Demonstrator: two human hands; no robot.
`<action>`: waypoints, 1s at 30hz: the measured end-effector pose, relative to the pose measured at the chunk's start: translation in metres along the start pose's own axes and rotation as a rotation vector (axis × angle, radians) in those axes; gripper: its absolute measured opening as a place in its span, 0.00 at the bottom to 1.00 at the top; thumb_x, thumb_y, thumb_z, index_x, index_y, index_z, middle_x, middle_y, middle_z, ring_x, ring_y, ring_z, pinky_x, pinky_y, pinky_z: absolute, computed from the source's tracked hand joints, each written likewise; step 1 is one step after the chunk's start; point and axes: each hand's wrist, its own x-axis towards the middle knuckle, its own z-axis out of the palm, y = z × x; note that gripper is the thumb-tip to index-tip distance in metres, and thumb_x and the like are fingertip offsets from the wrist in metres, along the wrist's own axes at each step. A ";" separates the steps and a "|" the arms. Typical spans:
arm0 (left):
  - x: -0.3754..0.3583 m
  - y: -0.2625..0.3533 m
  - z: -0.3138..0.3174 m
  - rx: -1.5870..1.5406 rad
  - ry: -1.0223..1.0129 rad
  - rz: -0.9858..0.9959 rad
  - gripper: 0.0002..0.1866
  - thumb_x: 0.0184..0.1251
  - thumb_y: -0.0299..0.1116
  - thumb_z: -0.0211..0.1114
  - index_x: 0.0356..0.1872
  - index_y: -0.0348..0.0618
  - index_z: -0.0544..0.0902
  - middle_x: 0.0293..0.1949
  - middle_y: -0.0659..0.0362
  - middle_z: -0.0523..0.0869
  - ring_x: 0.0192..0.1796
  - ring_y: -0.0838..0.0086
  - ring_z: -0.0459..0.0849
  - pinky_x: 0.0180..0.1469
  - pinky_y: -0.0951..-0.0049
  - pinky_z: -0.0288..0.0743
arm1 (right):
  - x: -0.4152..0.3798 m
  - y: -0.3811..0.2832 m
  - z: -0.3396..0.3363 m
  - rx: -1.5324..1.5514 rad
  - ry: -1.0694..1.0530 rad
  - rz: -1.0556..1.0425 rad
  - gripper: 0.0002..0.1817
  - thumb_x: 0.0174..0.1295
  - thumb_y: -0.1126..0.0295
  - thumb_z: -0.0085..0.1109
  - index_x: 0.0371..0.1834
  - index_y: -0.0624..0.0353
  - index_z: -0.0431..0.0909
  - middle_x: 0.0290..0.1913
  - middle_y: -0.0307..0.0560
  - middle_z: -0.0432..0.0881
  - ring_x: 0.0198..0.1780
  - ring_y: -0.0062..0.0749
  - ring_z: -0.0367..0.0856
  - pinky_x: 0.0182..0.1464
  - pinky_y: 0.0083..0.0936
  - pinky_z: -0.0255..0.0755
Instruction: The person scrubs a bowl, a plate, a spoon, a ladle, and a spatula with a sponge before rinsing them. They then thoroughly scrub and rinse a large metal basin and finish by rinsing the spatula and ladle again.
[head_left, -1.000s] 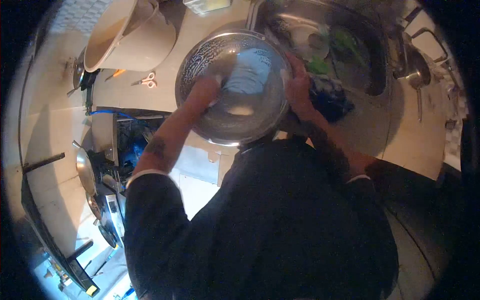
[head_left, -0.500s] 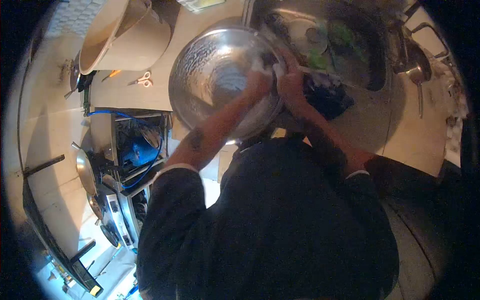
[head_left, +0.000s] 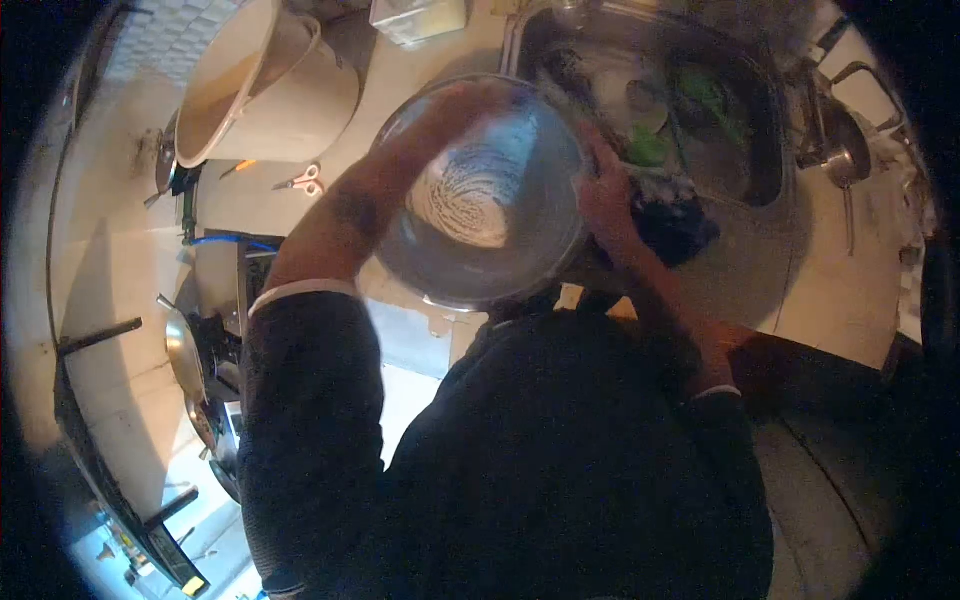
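A large round metal bowl (head_left: 465, 205) stands in front of me on the counter, its wet inner face streaked with curved marks. At the bowl's right rim, my right hand (head_left: 605, 195) is closed, gripping the edge. My left hand (head_left: 490, 100) is over the far inner wall of the bowl. Motion smears its fingers, so whether it holds anything cannot be made out.
At the right is a sink (head_left: 775, 185) with green leaves (head_left: 650, 145) in it. A dark cloth-like bundle (head_left: 670, 220) lies by its near edge. Scissors (head_left: 305, 180), a white bucket (head_left: 300, 110) and a pale container (head_left: 420, 20) stand left and behind. A ladle (head_left: 845, 165) is far right.
My left hand has moved from the bowl's right side to its far inner wall. The bowl appears slightly farther right and tilted differently, with the right hand still at its rim.
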 end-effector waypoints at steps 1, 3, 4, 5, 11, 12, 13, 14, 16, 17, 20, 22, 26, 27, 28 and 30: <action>0.025 0.012 0.007 0.021 0.061 0.141 0.19 0.54 0.29 0.61 0.50 0.49 0.79 0.51 0.56 0.80 0.51 0.60 0.80 0.43 0.62 0.80 | 0.001 -0.001 0.000 -0.023 0.015 -0.025 0.39 0.46 0.79 0.51 0.69 0.55 0.65 0.57 0.56 0.79 0.56 0.42 0.79 0.61 0.29 0.69; 0.043 0.035 -0.008 0.279 0.076 0.453 0.13 0.60 0.29 0.58 0.46 0.42 0.77 0.39 0.50 0.83 0.47 0.58 0.82 0.42 0.58 0.79 | 0.003 0.000 0.002 -0.066 0.037 -0.072 0.39 0.45 0.79 0.51 0.69 0.54 0.65 0.56 0.57 0.79 0.54 0.42 0.80 0.61 0.29 0.69; 0.034 0.029 -0.004 0.207 -0.047 0.153 0.11 0.62 0.30 0.58 0.45 0.41 0.78 0.37 0.49 0.83 0.46 0.57 0.83 0.43 0.57 0.79 | 0.002 0.006 0.003 -0.064 0.045 -0.094 0.39 0.45 0.79 0.51 0.69 0.55 0.65 0.56 0.56 0.80 0.54 0.42 0.80 0.61 0.29 0.69; 0.017 0.013 0.003 0.137 -0.168 -0.141 0.11 0.63 0.32 0.58 0.43 0.40 0.79 0.35 0.47 0.83 0.44 0.56 0.83 0.43 0.56 0.79 | 0.002 0.014 0.004 -0.059 0.058 -0.118 0.39 0.45 0.79 0.51 0.69 0.55 0.65 0.55 0.56 0.80 0.54 0.42 0.80 0.61 0.29 0.69; -0.103 0.054 -0.011 0.070 -0.697 -0.501 0.12 0.60 0.32 0.56 0.40 0.41 0.84 0.37 0.47 0.86 0.39 0.52 0.86 0.44 0.56 0.79 | 0.011 0.005 0.019 0.083 0.212 -0.059 0.37 0.47 0.83 0.48 0.67 0.57 0.67 0.58 0.54 0.78 0.59 0.37 0.77 0.62 0.26 0.67; -0.096 0.079 -0.020 -0.009 -0.986 -0.386 0.14 0.59 0.31 0.57 0.45 0.40 0.84 0.40 0.46 0.86 0.43 0.52 0.85 0.48 0.58 0.78 | 0.013 0.006 0.024 0.111 0.234 -0.054 0.36 0.47 0.83 0.48 0.67 0.58 0.68 0.58 0.54 0.78 0.59 0.35 0.77 0.63 0.26 0.67; -0.092 0.093 -0.006 -0.201 -0.940 -0.380 0.16 0.59 0.29 0.57 0.49 0.40 0.81 0.44 0.46 0.85 0.47 0.53 0.84 0.51 0.59 0.77 | 0.016 0.005 0.030 0.141 0.233 -0.056 0.35 0.48 0.83 0.48 0.66 0.59 0.68 0.58 0.53 0.78 0.60 0.34 0.76 0.63 0.26 0.66; -0.083 0.103 0.008 -0.390 -0.885 -0.366 0.19 0.58 0.27 0.58 0.53 0.39 0.79 0.48 0.46 0.84 0.51 0.54 0.83 0.54 0.60 0.75 | 0.019 0.003 0.035 0.168 0.233 -0.061 0.33 0.49 0.83 0.49 0.65 0.61 0.69 0.59 0.52 0.78 0.60 0.34 0.76 0.63 0.25 0.66; -0.050 0.125 -0.015 -0.797 -0.420 -0.348 0.22 0.61 0.27 0.59 0.58 0.39 0.75 0.53 0.47 0.81 0.55 0.57 0.81 0.56 0.61 0.74 | 0.027 0.003 0.039 0.233 0.190 -0.040 0.30 0.53 0.82 0.50 0.64 0.63 0.69 0.61 0.51 0.75 0.62 0.34 0.74 0.65 0.26 0.64; -0.038 0.124 -0.004 -0.919 -0.275 -0.438 0.21 0.62 0.27 0.58 0.58 0.40 0.76 0.53 0.47 0.81 0.55 0.58 0.81 0.56 0.61 0.74 | 0.034 0.005 0.040 0.275 0.152 -0.017 0.28 0.55 0.82 0.50 0.64 0.65 0.69 0.62 0.52 0.73 0.64 0.35 0.72 0.66 0.28 0.63; -0.023 0.113 0.019 -1.252 0.168 -0.581 0.18 0.65 0.28 0.56 0.57 0.39 0.76 0.52 0.49 0.81 0.54 0.61 0.81 0.57 0.61 0.74 | 0.049 0.017 0.037 0.323 0.110 -0.088 0.25 0.58 0.80 0.50 0.63 0.66 0.70 0.61 0.51 0.75 0.62 0.35 0.73 0.65 0.28 0.64; -0.027 0.099 -0.006 -1.401 0.479 -0.526 0.18 0.67 0.29 0.56 0.57 0.38 0.75 0.50 0.51 0.81 0.54 0.63 0.81 0.58 0.61 0.73 | 0.054 0.020 0.027 0.308 0.111 -0.120 0.24 0.59 0.79 0.51 0.62 0.66 0.71 0.59 0.50 0.77 0.60 0.34 0.75 0.64 0.27 0.66; -0.048 0.070 -0.032 -2.303 0.655 -0.404 0.24 0.66 0.38 0.56 0.58 0.32 0.72 0.50 0.49 0.81 0.53 0.61 0.81 0.60 0.61 0.72 | 0.044 0.029 -0.001 -0.017 0.220 -0.154 0.22 0.61 0.76 0.55 0.60 0.65 0.72 0.59 0.48 0.77 0.59 0.34 0.75 0.63 0.28 0.66; -0.048 0.064 -0.043 -2.342 0.632 -0.370 0.26 0.66 0.41 0.56 0.59 0.30 0.71 0.51 0.48 0.81 0.54 0.60 0.81 0.60 0.60 0.72 | 0.042 0.026 -0.005 -0.165 0.270 -0.190 0.22 0.61 0.75 0.56 0.60 0.65 0.73 0.59 0.48 0.77 0.59 0.34 0.75 0.63 0.28 0.66; -0.045 0.053 -0.049 -2.391 0.587 -0.327 0.29 0.66 0.43 0.56 0.59 0.29 0.70 0.51 0.48 0.81 0.54 0.59 0.81 0.61 0.59 0.71 | 0.041 0.023 -0.005 -0.066 0.273 -0.117 0.21 0.62 0.74 0.55 0.59 0.64 0.73 0.58 0.48 0.77 0.58 0.35 0.76 0.63 0.29 0.67; -0.038 0.044 -0.041 -2.377 0.576 -0.317 0.25 0.64 0.41 0.56 0.55 0.31 0.73 0.48 0.49 0.82 0.52 0.61 0.81 0.61 0.60 0.73 | 0.038 0.000 -0.016 0.142 0.279 0.024 0.19 0.63 0.72 0.55 0.57 0.63 0.75 0.58 0.50 0.78 0.57 0.37 0.76 0.62 0.31 0.67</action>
